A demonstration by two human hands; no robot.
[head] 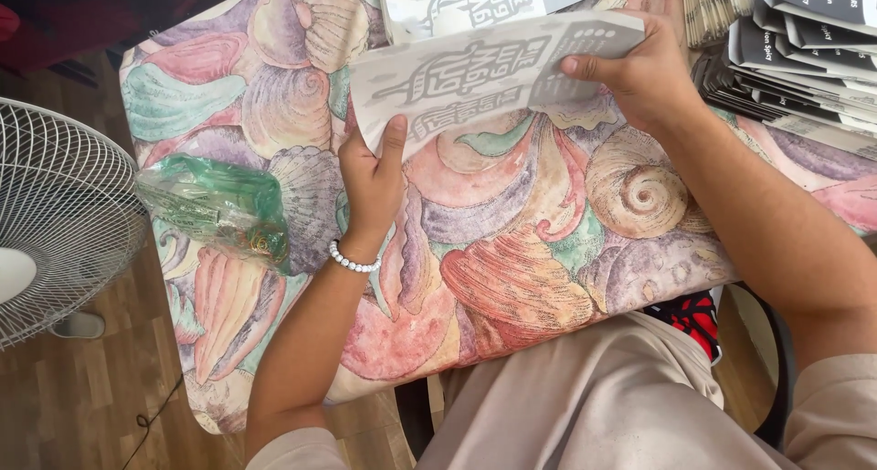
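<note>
1. My left hand [370, 182] has the printed paper sheet [484, 73] by its lower left corner, thumb on top, the other fingers tucked beneath, clamped on the paper.
2. My right hand [644, 77] takes the sheet's right end, thumb [585, 66] pressed flat on the printed face, fingers closed on it from behind.
3. The sheet hangs just above the counter [512, 251], toward its far edge, over the shell-patterned cloth.
4. I judge it very light and floppy: it bows between my two grips, so it wants holding at both ends or it will droop and crease.
5. Thin stock like this looks easy to tear or wrinkle, so a gentle pinch near the edges seems right, not a squeeze in the middle.
6. A stack of dark printed leaflets [804, 59] sits at the counter's far right corner.
7. A crumpled green plastic bag [215, 205] lies by the left edge, and a white fan [55, 223] stands off the counter beyond it.
</note>
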